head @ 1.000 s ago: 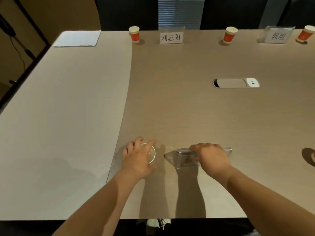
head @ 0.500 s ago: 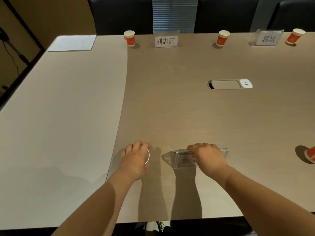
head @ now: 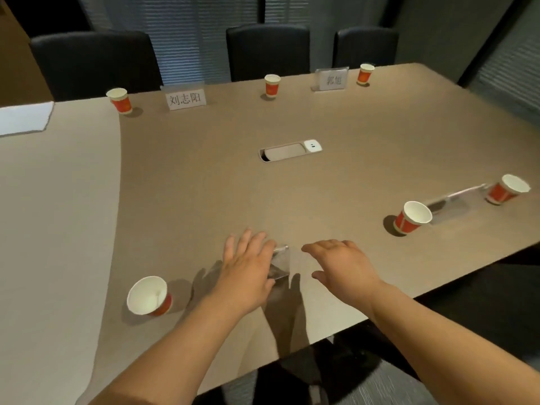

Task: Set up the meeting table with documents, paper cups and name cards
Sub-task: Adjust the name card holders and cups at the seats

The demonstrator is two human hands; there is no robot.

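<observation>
- Left hand (head: 248, 270): fingers straight and spread, laid over the left end of a clear name-card holder (head: 281, 263); holding nothing.
- Right hand (head: 342, 264): fingers loosely extended, narrow gaps, hovering just right of the holder; contact impossible to tell.
- Holder: near the table's (head: 204, 176) front edge, between both hands.
- Left of the holder, near it: a paper cup (head: 149, 296), upright.
- Right of the holder, well apart: two cups (head: 412, 218) (head: 508, 193) with a second clear holder (head: 455, 201) between them.
- Far from the holder, along the opposite edge: three cups (head: 119, 100) (head: 272, 85) (head: 365, 73) and two printed name cards (head: 185, 99) (head: 333, 80).
- Far left: a white document (head: 24, 118).
</observation>
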